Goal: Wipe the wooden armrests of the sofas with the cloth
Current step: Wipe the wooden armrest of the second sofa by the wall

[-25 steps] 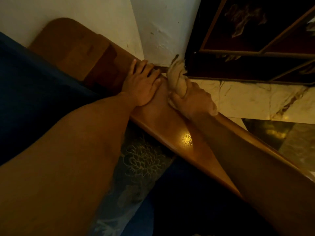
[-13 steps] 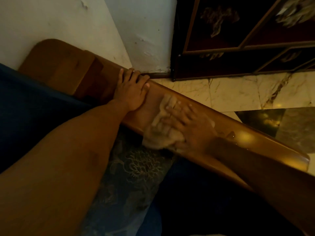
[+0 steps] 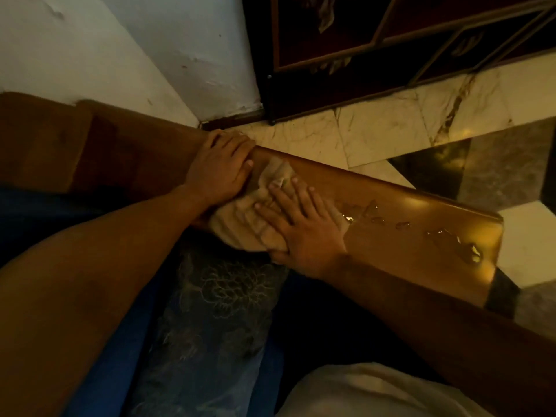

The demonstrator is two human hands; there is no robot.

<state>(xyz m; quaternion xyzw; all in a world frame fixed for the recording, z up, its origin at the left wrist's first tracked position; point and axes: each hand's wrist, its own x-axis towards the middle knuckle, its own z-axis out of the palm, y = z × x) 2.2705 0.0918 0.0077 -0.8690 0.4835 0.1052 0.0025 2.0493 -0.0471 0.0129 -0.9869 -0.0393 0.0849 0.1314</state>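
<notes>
The cloth (image 3: 255,215) is pressed flat onto the wooden armrest (image 3: 406,224) under the spread fingers of the right hand (image 3: 304,224), presumably maximising contact. Just beside it, the left hand (image 3: 219,170) is laid open, apparently for bracing.

Looking like a home sitting room, dimly lit. Showing a sofa with blue upholstery (image 3: 45,224) and a glossy wooden armrest (image 3: 406,212) running out from the wall corner. Lying beside the armrest, a patterned cushion (image 3: 216,311) with embroidered flowers. Meeting in a corner behind the sofa, painted white walls (image 3: 90,49), scuffed near the base. Covering the floor (image 3: 376,127), veined marble tiles. Standing against the wall, a dark wooden cabinet (image 3: 376,40) with framed panels.
</notes>
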